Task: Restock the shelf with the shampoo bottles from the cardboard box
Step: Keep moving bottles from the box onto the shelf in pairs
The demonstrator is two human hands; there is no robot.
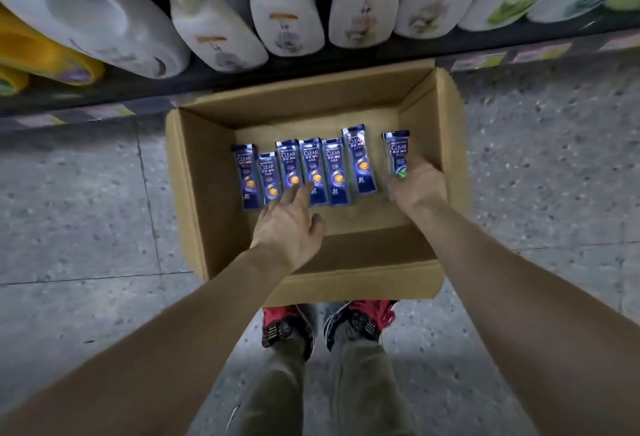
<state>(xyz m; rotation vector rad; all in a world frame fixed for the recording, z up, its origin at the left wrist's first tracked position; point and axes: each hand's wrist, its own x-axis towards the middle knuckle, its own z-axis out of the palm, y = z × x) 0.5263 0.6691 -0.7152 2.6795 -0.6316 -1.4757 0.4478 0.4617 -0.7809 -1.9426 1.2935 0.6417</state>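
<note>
1. Down at the bottom edge, two red-and-black shoes [287,328] stand on the speckled grey floor [86,210], toes just short of the cardboard box [346,286].
2. The box sits open on the floor between the shoes and the shelf, and both bare forearms reach over its near wall.
3. The left hand [287,224] is spread flat, fingers straight. Its fingertips lie on the lower ends of the blue shampoo bottles [334,165], six of them lying side by side on the box bottom.
4. The right hand [417,186] grips the lower end of a green-marked bottle [396,151], which stands apart at the right of the row. The fingers look curled round it, though blur softens the detail.
5. Beyond the box, the dark shelf [519,55] carries a row of large white bottles [287,10], with a yellow bottle [41,48] at the far left.
</note>
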